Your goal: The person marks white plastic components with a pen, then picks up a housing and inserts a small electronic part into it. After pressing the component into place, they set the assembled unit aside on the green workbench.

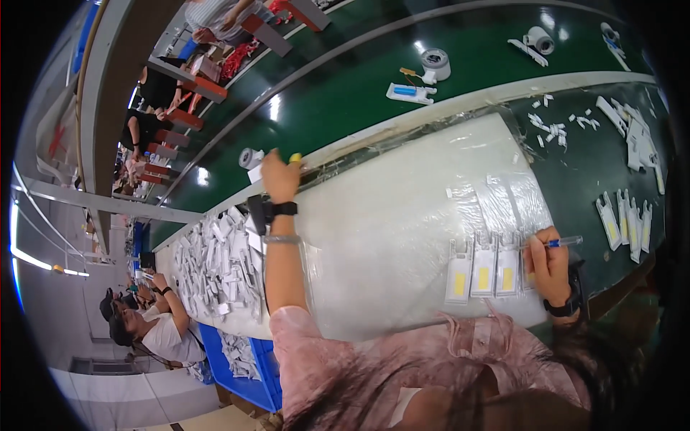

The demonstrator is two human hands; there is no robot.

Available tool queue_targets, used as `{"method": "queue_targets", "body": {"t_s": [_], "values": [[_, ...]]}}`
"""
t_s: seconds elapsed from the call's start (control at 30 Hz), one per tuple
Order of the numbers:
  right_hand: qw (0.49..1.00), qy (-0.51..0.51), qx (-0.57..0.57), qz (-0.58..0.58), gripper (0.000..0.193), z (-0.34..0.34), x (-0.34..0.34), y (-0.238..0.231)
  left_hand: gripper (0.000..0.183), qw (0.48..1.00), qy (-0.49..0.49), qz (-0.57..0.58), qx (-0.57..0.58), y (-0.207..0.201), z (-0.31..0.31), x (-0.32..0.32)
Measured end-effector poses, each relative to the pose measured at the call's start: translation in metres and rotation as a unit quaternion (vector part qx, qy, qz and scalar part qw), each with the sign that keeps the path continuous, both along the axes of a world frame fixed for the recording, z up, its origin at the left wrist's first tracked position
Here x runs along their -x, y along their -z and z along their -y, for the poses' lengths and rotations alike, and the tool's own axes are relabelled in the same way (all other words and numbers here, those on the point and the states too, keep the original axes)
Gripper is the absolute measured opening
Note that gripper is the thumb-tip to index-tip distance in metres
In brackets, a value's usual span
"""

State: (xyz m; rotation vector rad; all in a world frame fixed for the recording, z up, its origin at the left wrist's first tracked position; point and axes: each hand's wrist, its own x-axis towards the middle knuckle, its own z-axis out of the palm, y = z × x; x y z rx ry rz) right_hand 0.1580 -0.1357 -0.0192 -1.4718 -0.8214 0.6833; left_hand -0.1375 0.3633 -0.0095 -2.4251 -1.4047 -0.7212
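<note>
White open mat [381, 223], left hand [280, 176] beyond edge

Bright indoor light | lit tubes [32, 258] far left | white glare on green belt [345, 93], clear film [496, 201] | straight edges bowed | corners black | distance soft

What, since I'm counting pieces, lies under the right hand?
The edge of a white piece shows just left of the right hand; the hand covers the rest, so its full shape cannot be seen.
</note>
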Motion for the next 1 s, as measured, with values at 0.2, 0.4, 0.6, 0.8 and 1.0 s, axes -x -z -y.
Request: {"method": "queue_targets", "body": {"t_s": [0.2,0.4,0.6,0.8,1.0], "values": [[1.000,0.013,0.003,0.002,0.012,-0.004,-0.001,-0.001,0.099,0.929,-0.334,0.040,0.156,0.017,-0.093,0.072],[0.999,0.030,0.023,0.032,0.011,-0.007,0.002,-0.004,0.076,0.931,-0.304,0.021,0.202,-0.007,-0.099,0.054],[1.000,0.008,0.020,0.012,0.011,-0.007,-0.001,-0.005,0.032,0.995,-0.071,-0.043,0.064,-0.012,-0.097,0.060],[0.998,-0.019,0.027,0.051,0.009,-0.004,-0.005,-0.012,0.020,0.939,0.205,0.054,0.272,-0.001,-0.023,0.021],[0.996,-0.035,0.013,0.086,0.009,0.000,-0.009,-0.007,0.012,0.842,0.255,-0.034,0.473,-0.047,0.106,-0.053]]}}
